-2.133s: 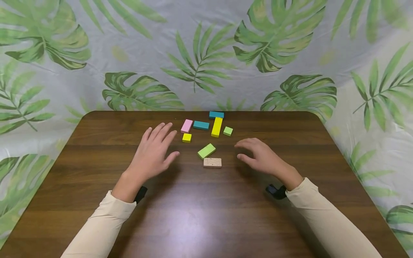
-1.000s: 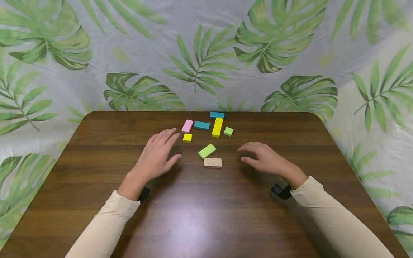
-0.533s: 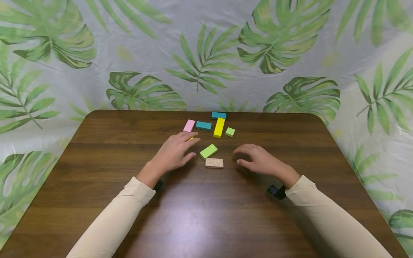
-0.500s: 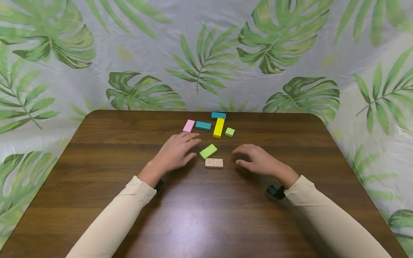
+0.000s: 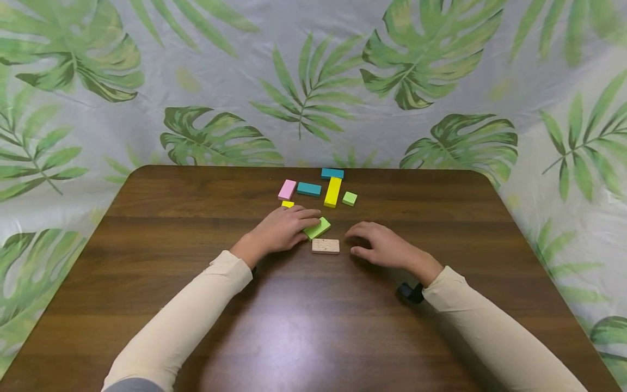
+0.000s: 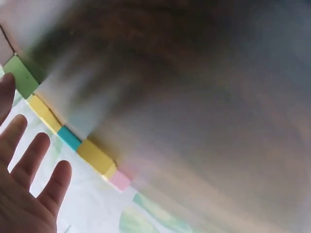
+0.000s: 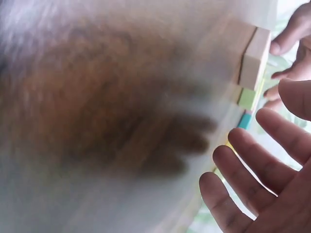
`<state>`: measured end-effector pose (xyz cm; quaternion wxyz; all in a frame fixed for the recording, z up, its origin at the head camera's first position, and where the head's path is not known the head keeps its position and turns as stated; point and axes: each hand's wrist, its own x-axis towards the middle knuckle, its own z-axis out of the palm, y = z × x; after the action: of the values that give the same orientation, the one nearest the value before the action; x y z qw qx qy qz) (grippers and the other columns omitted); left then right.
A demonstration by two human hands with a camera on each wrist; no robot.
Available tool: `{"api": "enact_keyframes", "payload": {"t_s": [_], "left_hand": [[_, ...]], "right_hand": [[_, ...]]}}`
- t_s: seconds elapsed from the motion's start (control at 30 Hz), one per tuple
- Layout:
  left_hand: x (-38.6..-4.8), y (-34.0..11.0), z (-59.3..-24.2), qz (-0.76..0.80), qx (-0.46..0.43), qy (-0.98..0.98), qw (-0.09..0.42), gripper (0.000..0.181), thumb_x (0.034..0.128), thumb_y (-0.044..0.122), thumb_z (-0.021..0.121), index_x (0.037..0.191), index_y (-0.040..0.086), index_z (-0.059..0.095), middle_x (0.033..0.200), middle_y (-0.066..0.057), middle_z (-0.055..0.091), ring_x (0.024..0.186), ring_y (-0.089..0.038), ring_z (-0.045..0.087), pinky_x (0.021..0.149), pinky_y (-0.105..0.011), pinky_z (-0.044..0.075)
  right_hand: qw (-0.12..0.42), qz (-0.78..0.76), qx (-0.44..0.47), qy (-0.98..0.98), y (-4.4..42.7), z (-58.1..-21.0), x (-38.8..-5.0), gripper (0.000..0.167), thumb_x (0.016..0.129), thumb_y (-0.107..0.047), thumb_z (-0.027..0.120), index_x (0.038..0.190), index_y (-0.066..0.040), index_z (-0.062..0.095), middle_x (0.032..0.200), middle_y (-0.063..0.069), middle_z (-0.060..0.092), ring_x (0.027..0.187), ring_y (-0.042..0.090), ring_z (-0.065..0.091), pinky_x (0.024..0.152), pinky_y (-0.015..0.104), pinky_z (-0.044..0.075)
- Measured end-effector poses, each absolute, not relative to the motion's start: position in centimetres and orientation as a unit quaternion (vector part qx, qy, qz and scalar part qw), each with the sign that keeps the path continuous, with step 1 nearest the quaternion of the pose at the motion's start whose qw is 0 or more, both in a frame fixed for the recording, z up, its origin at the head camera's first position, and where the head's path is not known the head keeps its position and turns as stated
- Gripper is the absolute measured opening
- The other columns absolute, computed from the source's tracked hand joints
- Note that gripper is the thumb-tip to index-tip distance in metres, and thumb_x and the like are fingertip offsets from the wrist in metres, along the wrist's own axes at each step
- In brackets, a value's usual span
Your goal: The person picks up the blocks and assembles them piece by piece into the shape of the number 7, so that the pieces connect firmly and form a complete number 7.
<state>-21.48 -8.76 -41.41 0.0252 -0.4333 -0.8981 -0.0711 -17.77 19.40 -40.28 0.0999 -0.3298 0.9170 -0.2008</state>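
My left hand [image 5: 280, 230] is at a light green block [image 5: 319, 227], with the fingertips over its left end in the head view. Its fingers are loosely spread in the left wrist view, where the green block [image 6: 22, 78] shows near the fingertips; contact is hard to judge. Just in front of the green block lies a plain wooden block [image 5: 325, 246]. To the right of both, my right hand [image 5: 382, 245] hovers with bent, relaxed fingers and holds nothing. From the right wrist, the wooden block [image 7: 255, 60] appears beyond the fingers. A small yellow block [image 5: 287, 204] is partly hidden behind my left hand.
Farther back on the brown table [image 5: 303, 337] lie a pink block [image 5: 287, 189], a teal block [image 5: 309, 189], a second teal block [image 5: 332, 173] at the rear edge, a long yellow block [image 5: 333, 192] and a small green block [image 5: 350, 198]. A leaf-patterned cloth [image 5: 313, 147] hangs behind.
My left hand has moved right, from beside the small yellow block to the light green block. My right hand has shifted slightly left toward the wooden block. The blocks have stayed in place.
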Motion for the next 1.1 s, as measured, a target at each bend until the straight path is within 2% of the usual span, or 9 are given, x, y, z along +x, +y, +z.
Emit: {"api": "enact_keyframes", "payload": {"t_s": [0.27,0.53,0.93,1.1], "left_hand": [[-22.2,-8.2,-41.1,-0.114,-0.418,-0.901,-0.034,0.035,0.0959,0.018,0.065,0.13,0.017,0.067,0.148,0.0,0.055,0.123,-0.025,0.06,0.096,-0.043,0.053],[-22.5,-8.1,-41.0,-0.115,-0.405,-0.906,-0.054,0.035,0.0962,0.017,0.064,0.131,0.02,0.067,0.148,0.007,0.055,0.122,-0.023,0.061,0.094,-0.042,0.053],[-22.4,-8.1,-41.1,-0.14,-0.39,-0.906,-0.087,0.037,0.0976,0.015,0.062,0.135,0.017,0.063,0.149,0.005,0.053,0.131,-0.023,0.056,0.105,-0.044,0.048],[-22.4,-8.1,-41.1,-0.146,-0.384,-0.907,-0.09,0.039,0.097,0.016,0.063,0.136,0.019,0.062,0.149,0.007,0.052,0.13,-0.023,0.057,0.103,-0.045,0.049]], "right_hand": [[0.101,-0.196,-0.332,0.917,19.1,-40.3,-17.8,0.035,0.096,-0.022,0.064,0.128,-0.009,0.064,0.131,0.01,0.063,0.124,0.031,0.058,0.106,0.052,0.045],[0.097,-0.202,-0.343,0.912,18.6,-40.0,-18.4,0.035,0.094,-0.021,0.066,0.127,-0.009,0.065,0.129,0.009,0.065,0.122,0.028,0.06,0.105,0.049,0.047],[0.118,-0.232,-0.353,0.899,17.2,-40.7,-19.7,0.037,0.091,-0.023,0.071,0.126,-0.013,0.067,0.125,0.005,0.067,0.118,0.026,0.061,0.104,0.05,0.045],[0.138,-0.251,-0.352,0.891,16.8,-41.3,-20.3,0.039,0.088,-0.026,0.075,0.125,-0.015,0.068,0.12,0.003,0.068,0.105,0.019,0.062,0.095,0.041,0.05]]}}
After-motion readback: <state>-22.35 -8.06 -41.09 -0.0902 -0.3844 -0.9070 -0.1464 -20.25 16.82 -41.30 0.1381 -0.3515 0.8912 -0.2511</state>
